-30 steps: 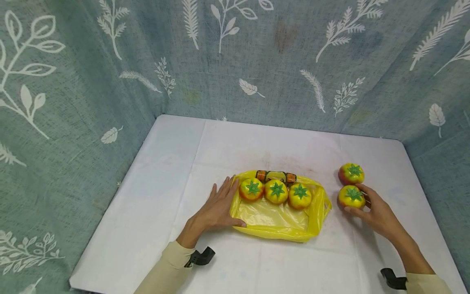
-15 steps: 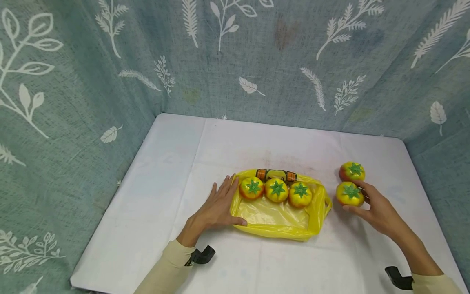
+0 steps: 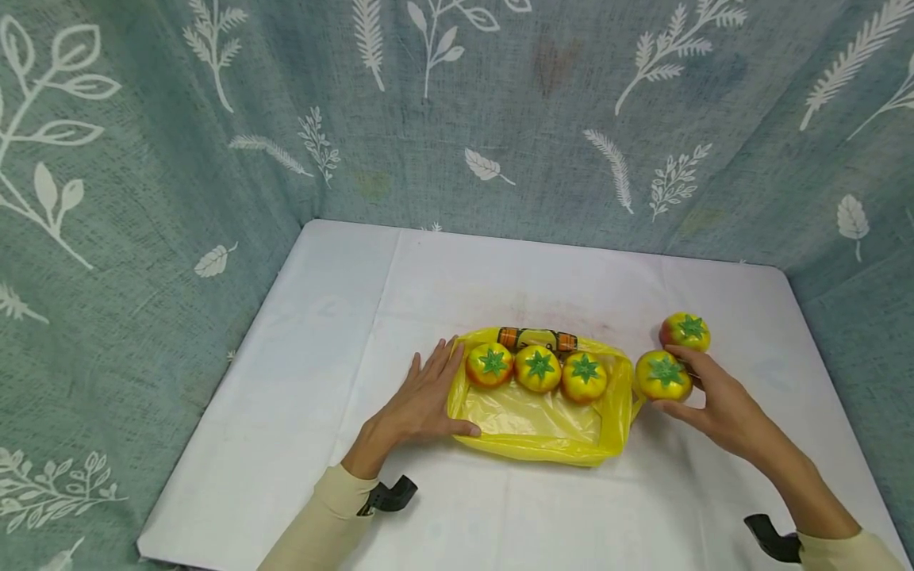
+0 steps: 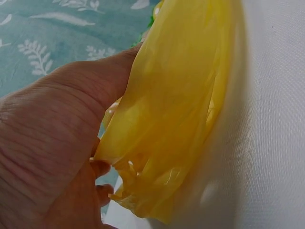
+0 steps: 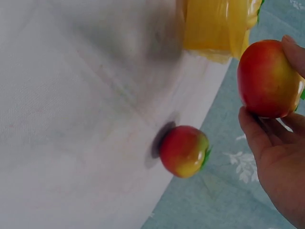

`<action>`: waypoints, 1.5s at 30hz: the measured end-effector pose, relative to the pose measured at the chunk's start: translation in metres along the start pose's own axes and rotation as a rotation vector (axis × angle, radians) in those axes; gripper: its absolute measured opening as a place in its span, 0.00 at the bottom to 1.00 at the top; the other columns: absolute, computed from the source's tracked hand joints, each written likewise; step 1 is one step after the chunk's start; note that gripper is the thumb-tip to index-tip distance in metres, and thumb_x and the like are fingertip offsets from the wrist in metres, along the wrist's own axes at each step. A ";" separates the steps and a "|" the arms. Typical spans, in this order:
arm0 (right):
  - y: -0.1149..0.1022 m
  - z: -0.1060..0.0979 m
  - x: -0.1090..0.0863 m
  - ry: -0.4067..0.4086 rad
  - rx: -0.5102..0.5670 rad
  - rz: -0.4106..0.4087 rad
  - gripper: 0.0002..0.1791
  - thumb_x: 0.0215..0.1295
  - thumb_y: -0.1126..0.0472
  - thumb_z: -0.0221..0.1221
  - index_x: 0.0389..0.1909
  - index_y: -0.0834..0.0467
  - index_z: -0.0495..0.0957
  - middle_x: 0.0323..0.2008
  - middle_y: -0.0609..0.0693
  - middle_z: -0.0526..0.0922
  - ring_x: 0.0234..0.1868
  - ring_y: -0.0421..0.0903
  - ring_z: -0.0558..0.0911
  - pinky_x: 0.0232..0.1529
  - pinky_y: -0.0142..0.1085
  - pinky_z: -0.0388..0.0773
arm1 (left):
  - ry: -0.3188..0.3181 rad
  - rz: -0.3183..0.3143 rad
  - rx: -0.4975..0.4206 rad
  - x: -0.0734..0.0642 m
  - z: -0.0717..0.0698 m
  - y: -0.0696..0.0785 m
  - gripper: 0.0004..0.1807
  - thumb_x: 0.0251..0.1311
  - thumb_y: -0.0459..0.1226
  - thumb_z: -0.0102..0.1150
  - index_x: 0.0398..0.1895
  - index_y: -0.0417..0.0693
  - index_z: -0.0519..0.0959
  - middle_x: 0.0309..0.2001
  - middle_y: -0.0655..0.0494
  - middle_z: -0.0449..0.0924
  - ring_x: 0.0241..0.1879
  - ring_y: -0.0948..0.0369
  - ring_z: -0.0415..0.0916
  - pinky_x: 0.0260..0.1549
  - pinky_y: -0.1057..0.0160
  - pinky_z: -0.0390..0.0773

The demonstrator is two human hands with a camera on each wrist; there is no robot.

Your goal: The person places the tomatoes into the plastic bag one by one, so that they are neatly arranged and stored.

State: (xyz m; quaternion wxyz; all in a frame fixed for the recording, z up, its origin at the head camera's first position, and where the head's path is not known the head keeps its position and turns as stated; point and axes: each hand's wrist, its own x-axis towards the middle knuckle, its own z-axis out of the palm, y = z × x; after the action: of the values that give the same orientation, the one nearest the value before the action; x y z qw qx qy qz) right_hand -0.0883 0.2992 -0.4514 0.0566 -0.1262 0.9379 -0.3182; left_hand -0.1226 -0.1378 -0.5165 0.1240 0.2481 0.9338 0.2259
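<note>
My right hand (image 3: 731,406) grips a glossy red-and-yellow toy tomato (image 3: 664,376) with a green star-shaped top. It is held up beside the right end of a box lined with a yellow plastic bag (image 3: 614,428). In the right wrist view, thumb and fingers pinch that tomato (image 5: 269,78) from opposite sides. My left hand (image 3: 421,404) rests along the box's left end, fingers spread and thumb at the front corner. The left wrist view shows the yellow plastic (image 4: 167,105) beside that thumb. A row of 3 similar tomatoes (image 3: 537,369) sits along the box's back side.
Another tomato (image 3: 685,331) stands on the white-covered table (image 3: 343,317), just behind my right hand. An orange-and-black printed piece (image 3: 537,340) lies at the box's back rim. A blue-green leaf-patterned curtain (image 3: 457,119) surrounds the back and sides.
The right hand has lifted the nearer loose tomato off the table and carried it left, towards the box. My left hand and the box have stayed in place.
</note>
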 end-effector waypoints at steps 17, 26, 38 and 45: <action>-0.025 0.009 0.011 -0.117 0.017 0.000 0.47 0.57 0.64 0.74 0.73 0.66 0.58 0.68 0.67 0.66 0.65 0.66 0.71 0.60 0.60 0.71 | -0.044 0.012 0.025 0.003 -0.008 0.001 0.75 0.45 0.69 0.70 0.82 0.44 0.35 0.82 0.46 0.31 0.80 0.51 0.28 0.73 0.37 0.34; -0.036 0.014 0.015 -0.141 0.001 -0.058 0.46 0.58 0.60 0.74 0.73 0.66 0.60 0.67 0.65 0.68 0.64 0.64 0.73 0.60 0.58 0.72 | -0.056 0.010 0.044 0.001 -0.011 0.003 0.74 0.45 0.69 0.70 0.82 0.43 0.37 0.82 0.47 0.31 0.80 0.51 0.28 0.72 0.36 0.35; -0.048 0.027 0.020 -0.147 -0.003 -0.124 0.46 0.59 0.53 0.73 0.73 0.62 0.61 0.67 0.63 0.71 0.64 0.62 0.74 0.61 0.58 0.72 | -0.091 0.005 0.084 -0.001 -0.019 0.007 0.74 0.46 0.69 0.70 0.82 0.44 0.35 0.82 0.46 0.32 0.80 0.51 0.28 0.72 0.36 0.36; -0.059 0.036 0.027 -0.178 -0.002 -0.123 0.46 0.59 0.48 0.73 0.73 0.59 0.63 0.67 0.60 0.72 0.65 0.60 0.74 0.61 0.58 0.73 | -0.089 0.017 0.113 -0.003 -0.024 0.008 0.74 0.45 0.69 0.70 0.82 0.43 0.37 0.82 0.44 0.34 0.80 0.49 0.30 0.72 0.34 0.36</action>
State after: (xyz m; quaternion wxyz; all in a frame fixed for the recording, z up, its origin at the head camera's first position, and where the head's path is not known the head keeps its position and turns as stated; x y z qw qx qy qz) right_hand -0.0956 0.2262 -0.4445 0.1201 -0.2115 0.9199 -0.3077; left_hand -0.1247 -0.1416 -0.4916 0.1495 0.2723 0.9365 0.1627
